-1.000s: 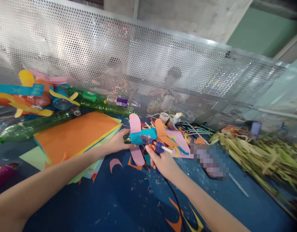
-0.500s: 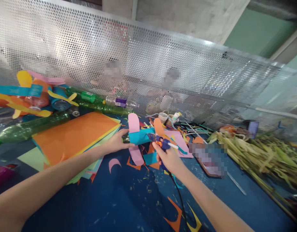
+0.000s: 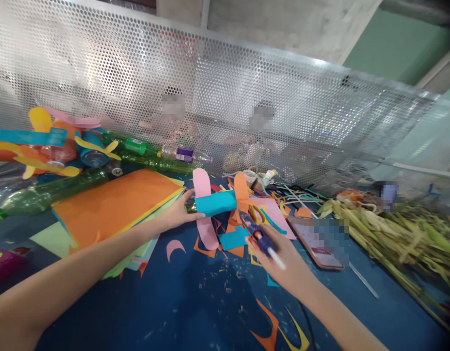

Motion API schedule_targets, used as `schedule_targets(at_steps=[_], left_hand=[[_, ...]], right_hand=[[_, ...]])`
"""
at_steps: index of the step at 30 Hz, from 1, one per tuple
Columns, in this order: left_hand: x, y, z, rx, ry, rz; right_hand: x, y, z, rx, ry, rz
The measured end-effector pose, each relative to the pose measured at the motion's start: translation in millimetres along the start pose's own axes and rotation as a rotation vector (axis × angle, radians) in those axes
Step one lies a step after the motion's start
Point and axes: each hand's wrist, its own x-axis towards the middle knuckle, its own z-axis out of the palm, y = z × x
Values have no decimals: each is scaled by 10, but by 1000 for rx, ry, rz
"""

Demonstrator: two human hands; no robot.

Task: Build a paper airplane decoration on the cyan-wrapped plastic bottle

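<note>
My left hand (image 3: 181, 213) is closed around the dark green end of a small plastic bottle (image 3: 190, 204). Blue paper (image 3: 216, 203) wraps the bottle's middle. A pink paper strip with rounded ends (image 3: 202, 184) crosses near my fingers, and an orange paper piece (image 3: 241, 189) stands at the far end. My right hand (image 3: 279, 251) grips a dark blue hot glue gun (image 3: 259, 233), a white glue stick (image 3: 278, 259) jutting from its back. Its nozzle points toward the bottle, just right of and below it. Yellow-handled scissors (image 3: 259, 214) lie partly hidden behind the gun.
Stacked coloured paper (image 3: 122, 202) lies left, beside green bottles (image 3: 64, 190) and paper-covered bottle models (image 3: 60, 141). A phone (image 3: 316, 243) and corn husks (image 3: 396, 239) lie right. Paper scraps (image 3: 266, 324) litter the blue table (image 3: 155, 302); perforated metal (image 3: 225, 92) stands behind, with people beyond.
My right hand has drawn the glue gun away from the blue paper, down and to the right, exposing the bottle's orange end. My left hand keeps its hold on the bottle.
</note>
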Motion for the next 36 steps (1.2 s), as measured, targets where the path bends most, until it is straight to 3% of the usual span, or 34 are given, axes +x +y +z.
schedule_targets(at_steps=[5, 8, 12, 15, 17, 20, 23, 26, 31, 34, 36], left_hand=[[55, -43, 13, -216, 28, -60], [84, -75, 20, -307, 44, -90], [85, -56, 14, -374, 61, -138], [70, -5, 4, -371, 62, -140], [61, 23, -2, -360, 54, -142], [56, 28, -3, -344, 48, -146], [62, -6, 5, -331, 45, -108], [71, -28, 14, -317, 39, -81], [70, -7, 21, -322, 20, -46], [63, -14, 26, -274, 7, -47], [55, -24, 30, -247, -17, -49]], right_hand=[[-135, 377, -87, -568, -182, 84], [-187, 599, -174, -666, -254, 136], [-161, 632, -381, -571, -374, 46], [11, 478, -408, -587, -249, 19], [178, 378, -306, -523, -155, -81], [403, 323, -64, -419, -273, -235], [511, 357, 120, -418, -339, -280], [509, 388, 175, -375, -303, -271], [454, 255, 50, -108, -300, -209], [462, 60, -132, 82, -311, -121], [510, -87, -272, 112, -244, -119]])
